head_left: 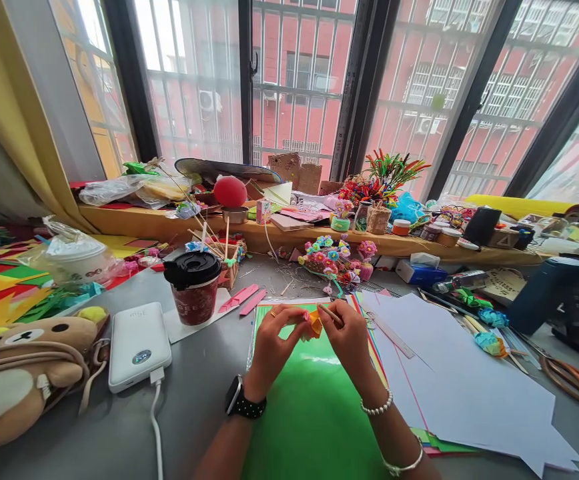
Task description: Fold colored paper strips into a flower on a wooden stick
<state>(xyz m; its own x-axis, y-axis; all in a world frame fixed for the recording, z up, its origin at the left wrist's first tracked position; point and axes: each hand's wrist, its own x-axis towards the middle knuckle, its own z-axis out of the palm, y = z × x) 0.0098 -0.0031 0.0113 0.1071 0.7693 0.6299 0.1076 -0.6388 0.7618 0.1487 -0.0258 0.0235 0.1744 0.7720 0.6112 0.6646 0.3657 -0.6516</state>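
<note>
1. Toy: well to the left of the left hand, on the worktop.
2. Power bank: left of the left hand, nearer to it than the toy, a white cable plugged in.
3. Cup: left of the left hand and beyond it, black-lidded.
4. Pink strips: beyond the left hand, slightly to its left.
5. Left hand: thumb and fingertips pinched together on the paper.
6. Paper: small, orange and pink, between the two hands at their fingertips, above the green sheet.
7. Right hand: fingers clamped on a thin stick, its tips close against the paper; exact contact I cannot tell.
8. Ruler: just right of the right hand, on white sheets.
</note>
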